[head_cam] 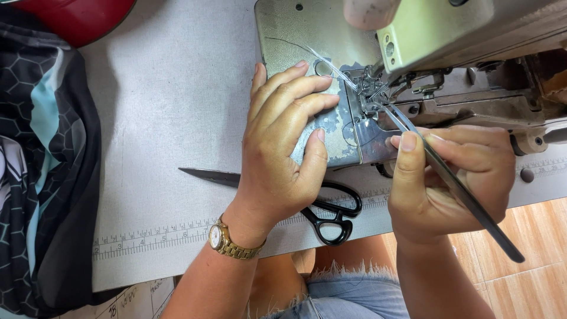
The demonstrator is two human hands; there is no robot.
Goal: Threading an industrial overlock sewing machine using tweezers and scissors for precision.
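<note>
Right hand (455, 177) pinches tweezers (449, 177) pointing up-left toward needle (373, 97).

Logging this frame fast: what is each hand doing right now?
Left hand: open, flat on the grey metal sewing machine bed, holding nothing.
Right hand: closed, pinching long slim metal tweezers aimed at the needle area.

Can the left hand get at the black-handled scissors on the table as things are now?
Probably yes. The left hand rests flat on the machine bed, holding nothing, and the scissors lie right under its wrist. Nothing covers their handles; the right hand is busy with tweezers.
</note>
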